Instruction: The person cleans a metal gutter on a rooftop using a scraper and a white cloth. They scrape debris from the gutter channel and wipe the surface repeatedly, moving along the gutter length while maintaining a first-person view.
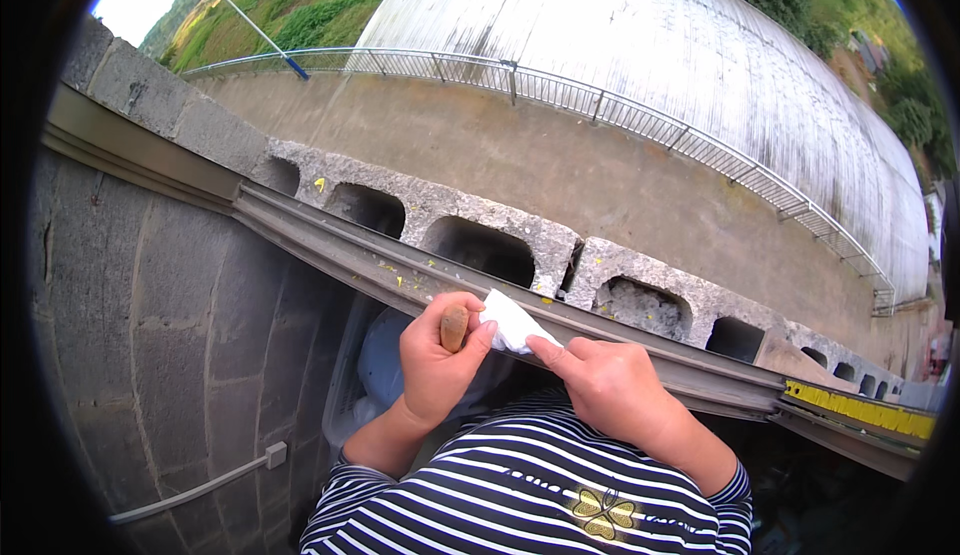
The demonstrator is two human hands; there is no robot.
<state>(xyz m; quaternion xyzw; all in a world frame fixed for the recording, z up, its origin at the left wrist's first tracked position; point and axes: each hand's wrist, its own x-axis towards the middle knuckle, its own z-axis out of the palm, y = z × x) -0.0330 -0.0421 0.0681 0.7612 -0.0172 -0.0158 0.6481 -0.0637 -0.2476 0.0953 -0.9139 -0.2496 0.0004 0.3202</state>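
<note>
My left hand is closed around a wooden handle, whose rounded end points up; any tool part beyond it is hidden. The thumb and fingers of that hand also pinch a crumpled white cloth or paper. My right hand lies at the right end of the white piece, its index finger extended against it. Whether the right hand grips the piece or only presses on it cannot be told. Both hands are over the near edge of a metal window track.
Hollow concrete blocks line the far side of the track, with yellow flakes scattered on both. A yellow strip lies along the track at right. A block wall stands at left. Beyond are a metal railing and a large white curved roof.
</note>
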